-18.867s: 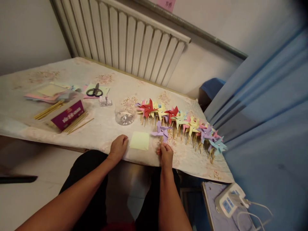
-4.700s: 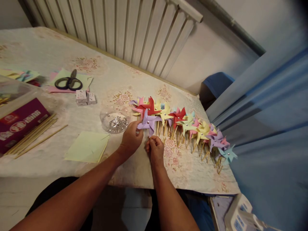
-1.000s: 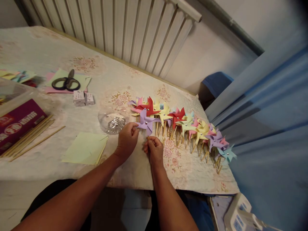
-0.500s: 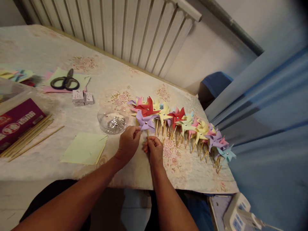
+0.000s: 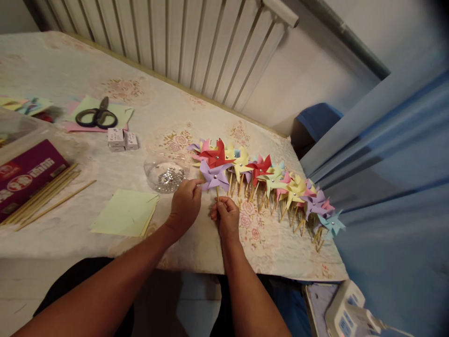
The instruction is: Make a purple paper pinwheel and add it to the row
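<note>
A purple paper pinwheel (image 5: 215, 177) with a silver pin at its centre faces me, upright on a thin wooden stick. My right hand (image 5: 228, 216) pinches that stick low down, just under the blades. My left hand (image 5: 185, 202) is beside the pinwheel's left blade with its fingers curled in; whether a fingertip touches the paper, I cannot tell. Behind and to the right stretches a long row of finished pinwheels (image 5: 275, 180) in red, yellow, green, pink, purple and blue. Left of the pinwheel sits a clear round dish (image 5: 168, 180) of small silver pins.
Light green paper squares (image 5: 124, 213) lie left of my hands. Farther left are wooden sticks (image 5: 52, 192), a purple box (image 5: 33, 175) and a clear plastic container (image 5: 17, 124). Black-handled scissors (image 5: 97, 117) rest on paper near small white boxes (image 5: 121, 139). A radiator (image 5: 168, 42) borders the table.
My left hand has drawn slightly left, away from the purple blades. My right hand keeps its pinch on the stick. The whole view has shifted a little.
</note>
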The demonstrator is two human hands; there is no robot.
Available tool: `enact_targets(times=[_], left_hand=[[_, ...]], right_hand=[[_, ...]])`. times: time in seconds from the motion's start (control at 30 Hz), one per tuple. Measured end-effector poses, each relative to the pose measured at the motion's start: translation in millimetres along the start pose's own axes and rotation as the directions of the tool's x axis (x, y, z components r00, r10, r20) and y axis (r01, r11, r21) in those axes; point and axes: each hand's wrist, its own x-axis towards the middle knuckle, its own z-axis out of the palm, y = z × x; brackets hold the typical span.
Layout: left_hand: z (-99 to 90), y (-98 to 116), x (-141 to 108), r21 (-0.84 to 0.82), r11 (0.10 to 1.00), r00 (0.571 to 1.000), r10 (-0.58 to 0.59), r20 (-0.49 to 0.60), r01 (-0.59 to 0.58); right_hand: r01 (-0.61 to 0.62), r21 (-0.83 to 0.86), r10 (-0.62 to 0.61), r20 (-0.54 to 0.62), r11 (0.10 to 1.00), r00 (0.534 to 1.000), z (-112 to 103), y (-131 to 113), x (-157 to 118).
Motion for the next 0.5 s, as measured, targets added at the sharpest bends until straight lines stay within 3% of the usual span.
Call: enact_targets(times=[0.5], left_hand=[[8.0, -6.2, -2.3, 0.111, 0.993, 0.997, 0.035, 0.066, -0.042]], right_hand=[[-0.020, -0.008, 0.019, -0.002, 1.000, 1.000, 1.1, -2.5, -1.2]])
